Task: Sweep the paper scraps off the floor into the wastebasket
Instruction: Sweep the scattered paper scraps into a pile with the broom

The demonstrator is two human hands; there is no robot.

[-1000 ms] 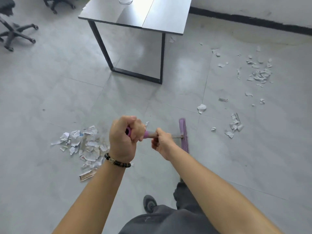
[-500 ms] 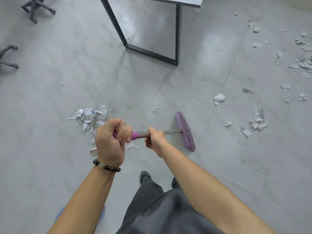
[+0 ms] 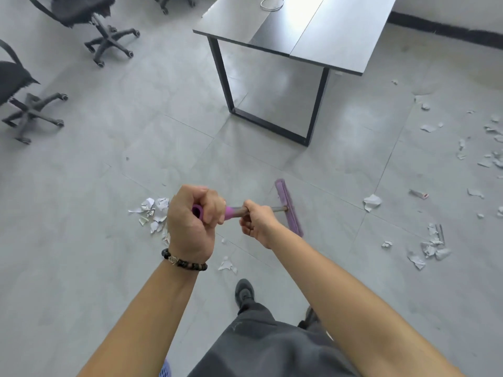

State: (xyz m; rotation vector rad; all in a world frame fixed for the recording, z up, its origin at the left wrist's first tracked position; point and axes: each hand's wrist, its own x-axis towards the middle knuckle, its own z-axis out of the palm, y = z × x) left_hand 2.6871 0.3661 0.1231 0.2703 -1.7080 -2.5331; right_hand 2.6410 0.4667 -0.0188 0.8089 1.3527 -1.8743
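So the left hand (image 3: 190, 224) is wrapped round the purple end of the broom (image 3: 236, 210), the right hand (image 3: 258, 221) grips the metal shaft just ahead, and the broom head (image 3: 290, 210) is down on the floor (image 3: 109, 268) out front. One pile of paper scraps (image 3: 153, 213) sits partly hidden behind the left hand, with more scraps (image 3: 430, 246) well off to the right. That blue bit (image 3: 164, 370) at the bottom edge might be the wastebasket.

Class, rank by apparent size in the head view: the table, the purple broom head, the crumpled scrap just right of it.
1. table
2. broom head
3. crumpled scrap
Though farther off, the table clearly looks largest.
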